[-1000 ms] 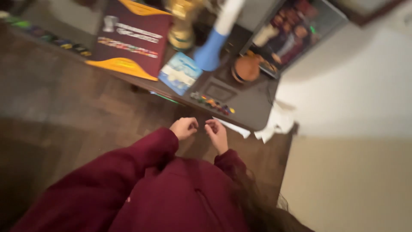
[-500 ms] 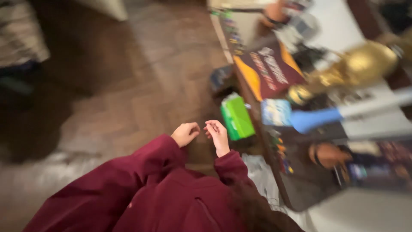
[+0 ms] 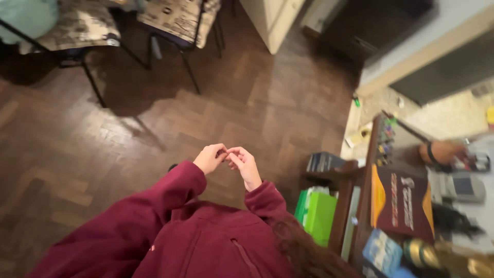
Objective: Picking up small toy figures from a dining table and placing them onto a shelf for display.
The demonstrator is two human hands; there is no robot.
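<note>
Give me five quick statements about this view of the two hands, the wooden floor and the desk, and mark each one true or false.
1. The left hand and right hand meet at the fingertips in front of the dark red sweatshirt. True.
2. The hands rest flat on the desk. False: they are raised over the herringbone wooden floor, apart from the dark desk.
3. A bright green box stands beside the desk. True.
4. The maroon and yellow book lies on the floor. False: it lies on the desk.
5. Metal-legged chairs with patterned cushions stand across the floor. True.
</note>
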